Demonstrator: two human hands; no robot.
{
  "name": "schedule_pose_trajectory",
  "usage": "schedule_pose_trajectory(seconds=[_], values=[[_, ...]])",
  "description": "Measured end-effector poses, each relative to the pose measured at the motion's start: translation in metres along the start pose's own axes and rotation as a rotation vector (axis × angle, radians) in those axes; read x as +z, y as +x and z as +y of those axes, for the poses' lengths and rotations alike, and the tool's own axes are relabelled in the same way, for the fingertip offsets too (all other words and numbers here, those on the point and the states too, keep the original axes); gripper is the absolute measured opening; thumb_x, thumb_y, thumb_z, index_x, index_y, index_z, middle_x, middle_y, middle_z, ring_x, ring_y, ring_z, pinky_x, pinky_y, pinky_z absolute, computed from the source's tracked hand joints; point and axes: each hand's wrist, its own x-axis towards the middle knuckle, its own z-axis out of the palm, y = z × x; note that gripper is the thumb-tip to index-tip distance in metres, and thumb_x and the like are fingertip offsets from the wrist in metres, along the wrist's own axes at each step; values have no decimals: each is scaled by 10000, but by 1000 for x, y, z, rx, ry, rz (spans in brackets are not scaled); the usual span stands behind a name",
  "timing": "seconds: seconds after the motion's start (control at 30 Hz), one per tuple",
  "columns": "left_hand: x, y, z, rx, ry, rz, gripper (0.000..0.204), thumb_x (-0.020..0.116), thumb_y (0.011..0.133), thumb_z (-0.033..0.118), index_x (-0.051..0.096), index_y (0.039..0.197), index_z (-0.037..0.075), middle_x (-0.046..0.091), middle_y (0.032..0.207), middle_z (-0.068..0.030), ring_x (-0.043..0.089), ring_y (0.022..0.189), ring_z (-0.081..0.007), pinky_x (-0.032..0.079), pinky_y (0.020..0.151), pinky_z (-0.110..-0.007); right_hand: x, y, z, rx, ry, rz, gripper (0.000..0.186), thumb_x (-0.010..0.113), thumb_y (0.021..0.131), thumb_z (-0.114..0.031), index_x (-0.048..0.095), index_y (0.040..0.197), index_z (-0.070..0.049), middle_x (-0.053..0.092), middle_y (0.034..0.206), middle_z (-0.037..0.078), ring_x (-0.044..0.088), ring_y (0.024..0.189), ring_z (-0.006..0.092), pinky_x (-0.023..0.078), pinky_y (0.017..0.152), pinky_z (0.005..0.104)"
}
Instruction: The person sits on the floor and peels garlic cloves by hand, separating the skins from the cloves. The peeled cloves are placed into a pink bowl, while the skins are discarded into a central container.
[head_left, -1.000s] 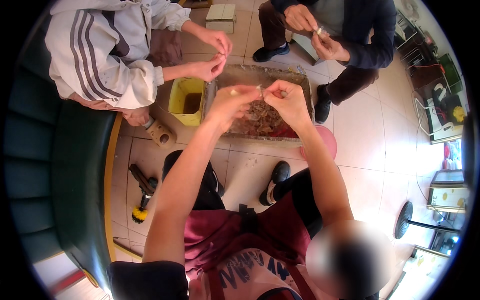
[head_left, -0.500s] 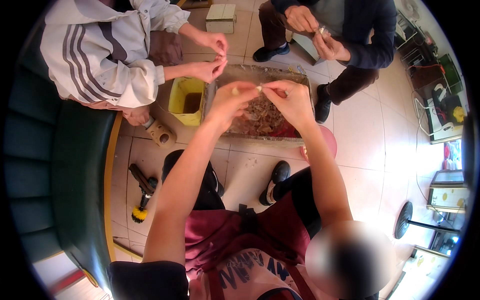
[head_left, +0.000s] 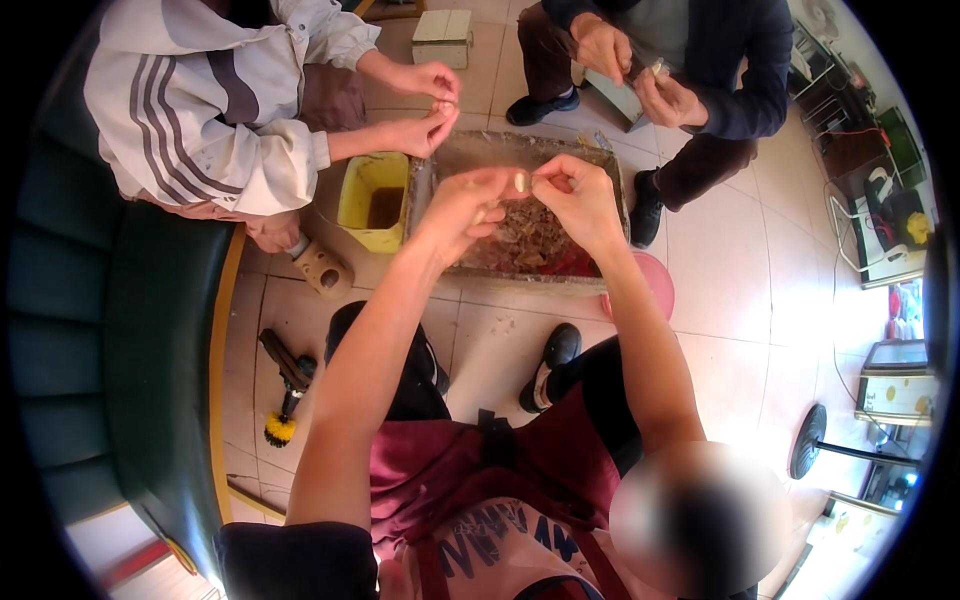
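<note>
Change, pale piece: small pale piece (head_left: 520, 183) now shows clear and upright at left fingertips; half a second ago both hands' fingertips met at it.
Change, right hand: right hand (head_left: 580, 195) fingertips now just beside the piece, slight gap.
Change, co-worker right of crate: two hands now apart, one raised hand (head_left: 600, 48) free of the other hand (head_left: 670, 98), which holds a pale bit; earlier they worked it together.
Pale piece location: above the crate (head_left: 530, 284), over its peelings (head_left: 535, 235).
Left hand pose: left hand (head_left: 460, 210) over crate's left half, forearm reaching up, fingers pointing right, gripping the piece at the tips; lower fingers curled, contents unclear.
Right hand pose: over crate's right half, wrist bent inward, thumb and index closed in a pinch; any scrap between them too small to tell.
Beside crate: yellow bucket (head_left: 365, 238) left; pink basin (head_left: 657, 285) at near right corner, partly behind right forearm.
</note>
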Motion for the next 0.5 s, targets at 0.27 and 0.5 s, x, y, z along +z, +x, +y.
schedule_pose_trajectory(seconds=[0.27, 0.5], values=[[4, 2, -5, 29, 147, 95, 405, 655, 888, 269, 573, 1208, 35, 634, 1048, -42, 417, 633, -26, 296, 462, -136, 0, -3, -6, -87, -154, 138, 133, 670, 764, -125, 656, 815, -3, 645, 664, 98, 610, 615, 126, 484, 611, 267], [-15, 9, -17, 21, -66, 32, 300, 610, 916, 209, 602, 1176, 60, 578, 1025, 12, 387, 597, -17, 256, 435, -142, -11, 5, 20, -134, -320, 209, 168, 700, 826, -184, 704, 878, -24, 572, 586, 3, 477, 543, 48, 408, 530, 226]])
